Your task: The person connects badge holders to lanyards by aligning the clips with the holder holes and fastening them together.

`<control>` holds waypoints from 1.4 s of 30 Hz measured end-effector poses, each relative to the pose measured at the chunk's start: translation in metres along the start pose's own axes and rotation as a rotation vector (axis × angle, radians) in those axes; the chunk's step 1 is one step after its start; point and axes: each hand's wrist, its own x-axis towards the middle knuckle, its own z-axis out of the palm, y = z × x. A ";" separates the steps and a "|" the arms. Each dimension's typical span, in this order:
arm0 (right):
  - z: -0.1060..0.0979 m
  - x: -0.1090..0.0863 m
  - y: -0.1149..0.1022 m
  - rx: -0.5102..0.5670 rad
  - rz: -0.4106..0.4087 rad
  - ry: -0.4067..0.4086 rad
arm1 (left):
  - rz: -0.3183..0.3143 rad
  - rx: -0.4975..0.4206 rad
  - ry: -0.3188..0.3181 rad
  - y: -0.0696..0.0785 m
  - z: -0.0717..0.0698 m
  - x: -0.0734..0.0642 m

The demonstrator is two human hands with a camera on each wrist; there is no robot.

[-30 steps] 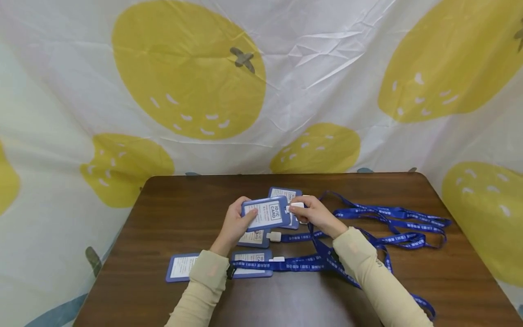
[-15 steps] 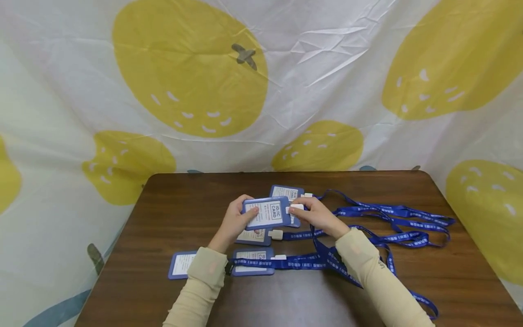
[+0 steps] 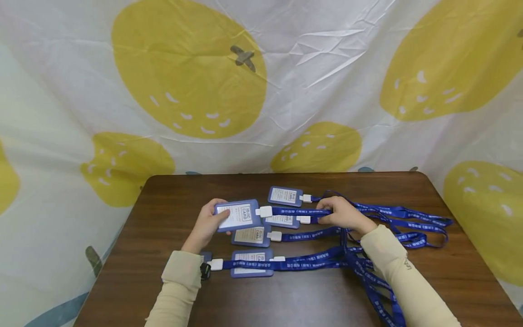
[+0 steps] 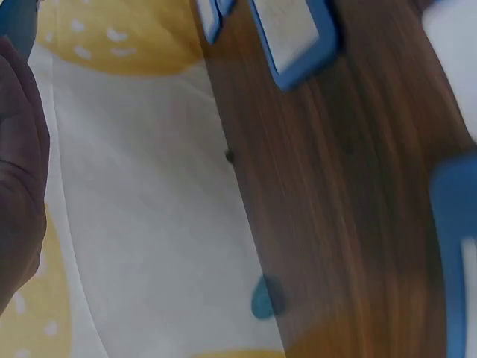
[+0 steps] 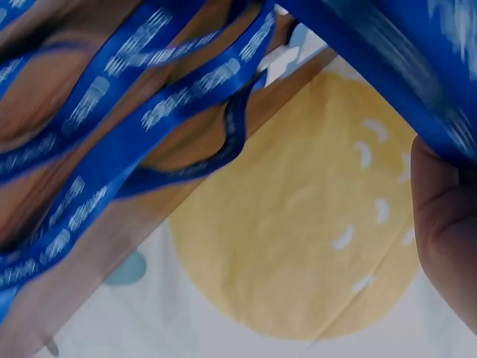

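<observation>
In the head view my left hand [image 3: 205, 225] grips a blue-framed ID badge holder [image 3: 241, 216] by its left end, thumb over the front. A white clip [image 3: 263, 211] joins it to a blue printed lanyard [image 3: 297, 211] stretched out to the right. My right hand [image 3: 342, 212] pinches that strap between thumb and fingers. The right wrist view shows the blue strap [image 5: 387, 67] close up, meeting the right thumb [image 5: 446, 224]. At the left wrist view's edge, part of the left hand [image 4: 21, 171] appears, the held badge barely showing above it.
Below the held badge lie more badge holders with lanyards: one at the back [image 3: 284, 196], one in the middle [image 3: 250, 236], one nearer the front [image 3: 251, 271]. Another badge is partly hidden by the left wrist. Tangled straps [image 3: 373, 277] spread on the brown table [image 3: 461, 272]. A fruit-print curtain [image 3: 261, 154] hangs behind.
My left hand has moved left with the badge holder. The right hand has left the white clip and moved right along the strap, now drawn straight; the loose straps have shifted right.
</observation>
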 end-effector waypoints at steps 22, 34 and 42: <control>-0.029 -0.023 0.045 -0.245 0.130 0.046 | -0.169 0.208 0.129 -0.022 -0.073 0.014; -0.031 -0.038 0.071 -0.274 0.234 0.143 | -0.287 0.224 0.221 -0.048 -0.087 0.029; -0.035 -0.050 0.083 -0.340 0.403 0.220 | -0.294 0.456 0.329 -0.048 -0.088 0.028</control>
